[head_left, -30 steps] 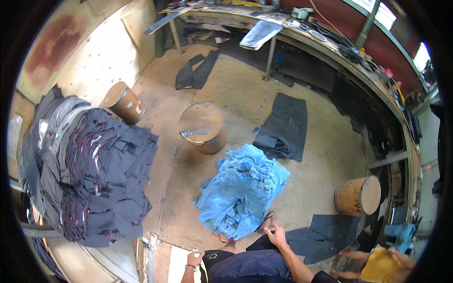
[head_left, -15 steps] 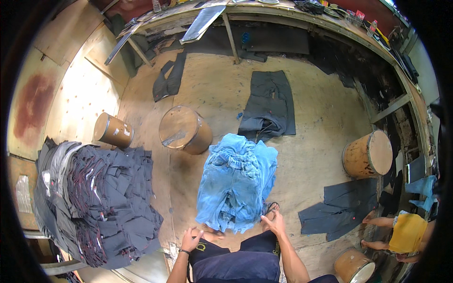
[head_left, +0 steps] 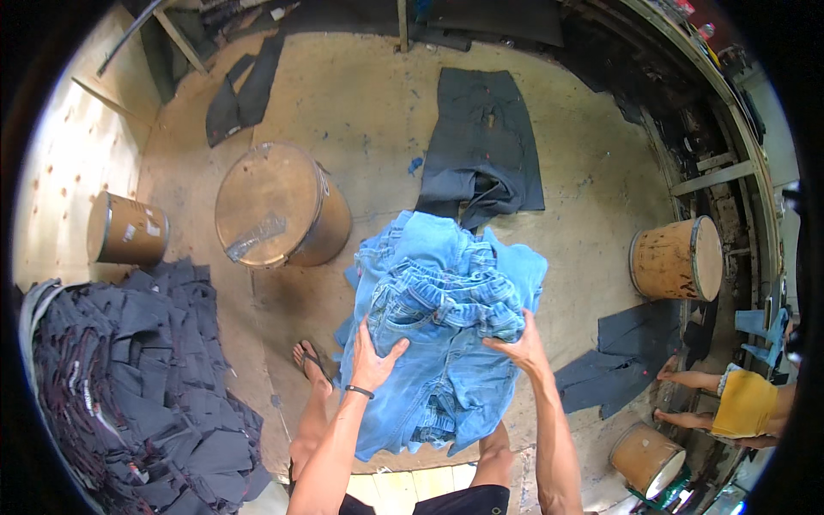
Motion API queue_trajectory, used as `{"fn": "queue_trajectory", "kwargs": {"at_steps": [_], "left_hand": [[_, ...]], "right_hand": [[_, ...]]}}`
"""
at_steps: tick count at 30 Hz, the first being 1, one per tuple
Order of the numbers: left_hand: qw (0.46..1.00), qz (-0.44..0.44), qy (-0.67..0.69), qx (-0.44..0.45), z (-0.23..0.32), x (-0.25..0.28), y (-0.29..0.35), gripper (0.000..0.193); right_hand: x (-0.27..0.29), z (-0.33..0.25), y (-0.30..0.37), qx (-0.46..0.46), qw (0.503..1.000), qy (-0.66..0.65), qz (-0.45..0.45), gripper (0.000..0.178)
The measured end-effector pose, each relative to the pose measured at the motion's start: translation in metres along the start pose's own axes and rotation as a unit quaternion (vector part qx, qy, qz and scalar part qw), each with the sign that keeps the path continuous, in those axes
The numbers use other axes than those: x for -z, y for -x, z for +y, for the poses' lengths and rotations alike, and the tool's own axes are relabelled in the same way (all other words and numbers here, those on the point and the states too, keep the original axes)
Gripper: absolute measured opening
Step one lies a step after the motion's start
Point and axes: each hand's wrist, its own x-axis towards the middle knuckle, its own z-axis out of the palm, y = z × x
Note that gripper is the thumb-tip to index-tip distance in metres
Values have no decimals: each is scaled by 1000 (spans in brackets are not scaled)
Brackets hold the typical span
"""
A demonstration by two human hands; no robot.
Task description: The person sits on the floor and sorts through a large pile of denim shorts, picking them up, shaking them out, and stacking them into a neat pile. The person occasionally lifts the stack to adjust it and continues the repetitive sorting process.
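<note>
A thick stack of light blue denim trousers (head_left: 442,378) with gathered elastic waistbands is in front of me, between my legs. My left hand (head_left: 375,359) grips its left side, thumb on top and fingers tucked into the cloth. On the right side, by the waistbands, my right hand (head_left: 518,342) holds the denim the same way, its fingers partly hidden under the folds. What bears the stack is covered, and whether it is lifted I cannot tell.
A big pile of dark grey garments (head_left: 159,386) lies at left. Brown drums (head_left: 330,215) stand or lie around on the wooden floor. Dark trousers (head_left: 481,129) are spread out ahead, others (head_left: 622,356) at right. A person in yellow shorts (head_left: 742,403) is at the right edge.
Both hands have moved up and forward from beside my knees onto the denim stack and taken hold of its sides. The view has come closer and tipped downward.
</note>
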Motion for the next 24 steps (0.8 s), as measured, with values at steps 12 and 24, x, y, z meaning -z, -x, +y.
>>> {"fn": "queue_trajectory", "kwargs": {"at_steps": [12,24], "left_hand": [[978,34,203,46,-71,-22,-3,85],[803,-91,528,261,-82,67,-19,83]], "right_hand": [[-28,-88,104,139,979,140,-53,59],[-38,-218,220,127,927,110,-336,51]]}}
